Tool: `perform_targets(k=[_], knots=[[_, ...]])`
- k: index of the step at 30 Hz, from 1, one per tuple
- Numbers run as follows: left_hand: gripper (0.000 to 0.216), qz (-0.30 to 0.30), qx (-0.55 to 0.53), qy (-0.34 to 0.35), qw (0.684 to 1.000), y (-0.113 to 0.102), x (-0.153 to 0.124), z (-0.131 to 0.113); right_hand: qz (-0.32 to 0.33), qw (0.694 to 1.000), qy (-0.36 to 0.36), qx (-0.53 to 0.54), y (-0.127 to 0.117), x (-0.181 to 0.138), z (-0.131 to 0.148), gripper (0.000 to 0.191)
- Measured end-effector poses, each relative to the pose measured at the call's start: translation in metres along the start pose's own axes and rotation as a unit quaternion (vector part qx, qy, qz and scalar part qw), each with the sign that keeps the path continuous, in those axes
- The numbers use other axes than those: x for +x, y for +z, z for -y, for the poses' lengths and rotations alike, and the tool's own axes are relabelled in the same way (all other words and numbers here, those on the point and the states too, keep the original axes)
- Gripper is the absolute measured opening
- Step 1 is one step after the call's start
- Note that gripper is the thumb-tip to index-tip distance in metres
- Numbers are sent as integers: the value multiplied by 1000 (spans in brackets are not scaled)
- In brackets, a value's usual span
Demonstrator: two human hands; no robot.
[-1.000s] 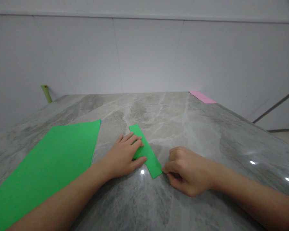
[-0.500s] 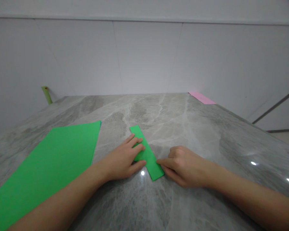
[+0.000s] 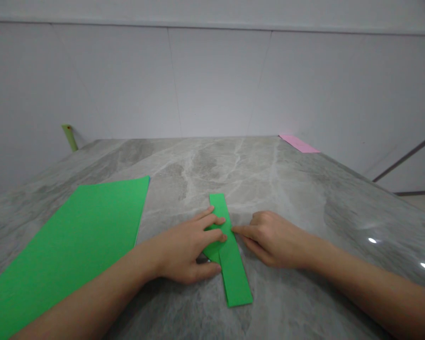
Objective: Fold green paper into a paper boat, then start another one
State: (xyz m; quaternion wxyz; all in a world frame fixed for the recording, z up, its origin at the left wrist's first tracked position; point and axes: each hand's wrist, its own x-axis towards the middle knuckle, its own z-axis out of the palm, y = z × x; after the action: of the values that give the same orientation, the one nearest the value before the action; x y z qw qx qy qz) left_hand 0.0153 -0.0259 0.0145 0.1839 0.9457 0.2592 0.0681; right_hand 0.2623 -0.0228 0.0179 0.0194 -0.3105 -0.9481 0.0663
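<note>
A folded strip of green paper (image 3: 236, 278) lies lengthwise on the grey marbled table in front of me. Its lower end points toward me, and a wider folded part sticks out on its left, mostly under my fingers. My left hand (image 3: 196, 243) rests on the strip from the left, fingers spread and pressing it flat, thumb at its left edge. On the other side my right hand (image 3: 265, 238) has its index fingertip at the strip's right edge; the other fingers are curled in.
A large stack of green paper sheets (image 3: 88, 231) lies at the left, partly under my left forearm. Pink paper (image 3: 299, 143) sits at the table's far right corner. A light green object (image 3: 70, 137) stands by the wall at the far left. The marbled table (image 3: 212, 165) meets a white wall.
The green strip has turned to lie straighter and has come nearer to me. My left hand has shifted right and toward me with it; my right fingertip has moved slightly up along its edge.
</note>
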Motion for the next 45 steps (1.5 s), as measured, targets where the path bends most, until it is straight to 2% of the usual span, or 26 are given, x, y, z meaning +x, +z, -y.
perform_targets(k=[8, 23, 39, 45], knots=[[49, 12, -29, 24, 999, 0, -3, -1, -5, 999, 36, -14, 3, 4, -2, 29], [50, 28, -17, 12, 999, -2, -1, -3, -5, 989, 134, -69, 5, 27, -11, 29], [51, 42, -11, -4, 999, -4, 1, -8, -31, 989, 135, -45, 5, 29, -22, 29], [49, 39, -20, -5, 999, -4, 0, -9, -35, 987, 127, -90, 7, 29, -22, 30]])
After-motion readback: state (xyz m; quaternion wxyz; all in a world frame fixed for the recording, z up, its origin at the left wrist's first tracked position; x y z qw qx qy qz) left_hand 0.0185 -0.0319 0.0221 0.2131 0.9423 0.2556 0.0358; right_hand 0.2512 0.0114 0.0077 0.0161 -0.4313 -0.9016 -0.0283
